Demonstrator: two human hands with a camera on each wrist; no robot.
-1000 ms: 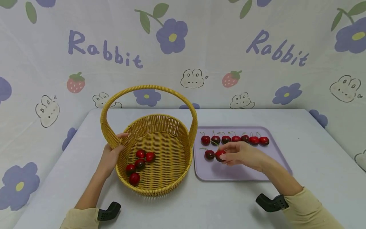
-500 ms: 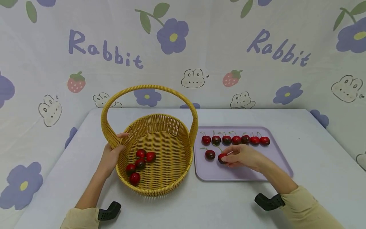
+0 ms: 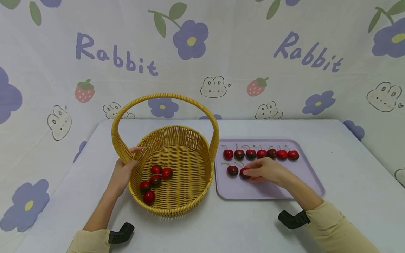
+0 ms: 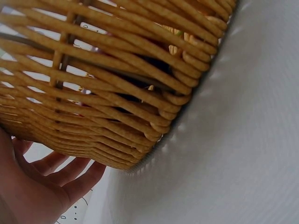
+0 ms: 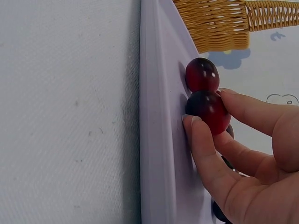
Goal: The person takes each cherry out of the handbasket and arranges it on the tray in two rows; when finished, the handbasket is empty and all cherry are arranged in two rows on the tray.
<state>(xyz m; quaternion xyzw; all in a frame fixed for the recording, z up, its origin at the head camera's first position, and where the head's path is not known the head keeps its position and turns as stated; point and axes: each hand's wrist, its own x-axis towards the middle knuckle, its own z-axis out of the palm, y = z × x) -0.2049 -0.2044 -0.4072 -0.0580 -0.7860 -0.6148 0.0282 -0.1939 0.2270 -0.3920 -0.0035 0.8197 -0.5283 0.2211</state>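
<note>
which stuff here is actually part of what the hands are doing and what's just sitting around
In use:
right hand, fingers pinching a cherry on the lilac tray
left hand holding the wicker basket, five cherries inside
back row of seven cherries and one loose cherry on the tray

Lying about:
white table
printed backdrop

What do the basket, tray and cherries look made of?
Basket: woven yellow strands, rattan or plastic wicker; open weave shows in the left wrist view. Tray: smooth matte lilac, probably plastic, with a rounded rim. Cherry pinched by the right hand: glossy and very uniform, possibly artificial; cannot be sure.
</note>
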